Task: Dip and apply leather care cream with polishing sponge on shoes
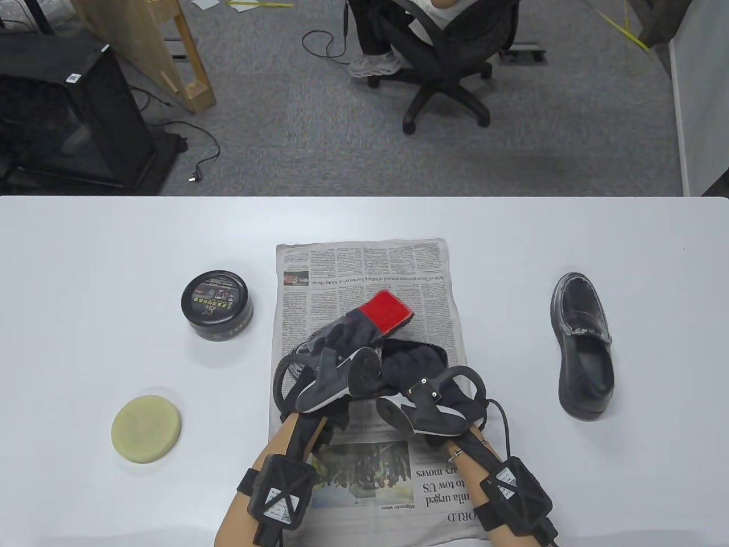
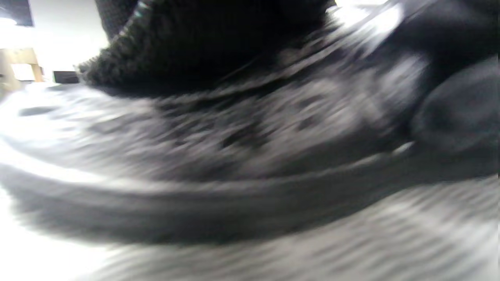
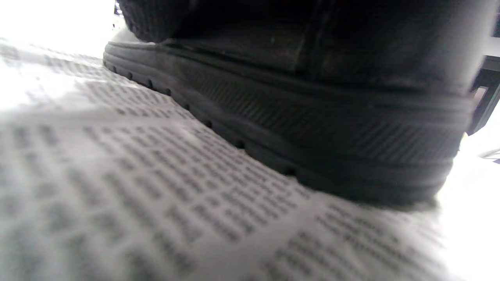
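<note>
Open table on both flanks, crowded middle

We see both hands and a shoe [image 3: 312, 128] bunched on the newspaper [image 1: 364, 268]. To the left, the cream tin [image 1: 217, 305] and sponge [image 1: 146, 428] stand well apart with bare table [image 1: 85, 342] between; to the right, only the second shoe [image 1: 584, 345] blocks the way.

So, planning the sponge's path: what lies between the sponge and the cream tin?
Only bare white table between the sponge and the closed cream tin, seen in the table view.
</note>
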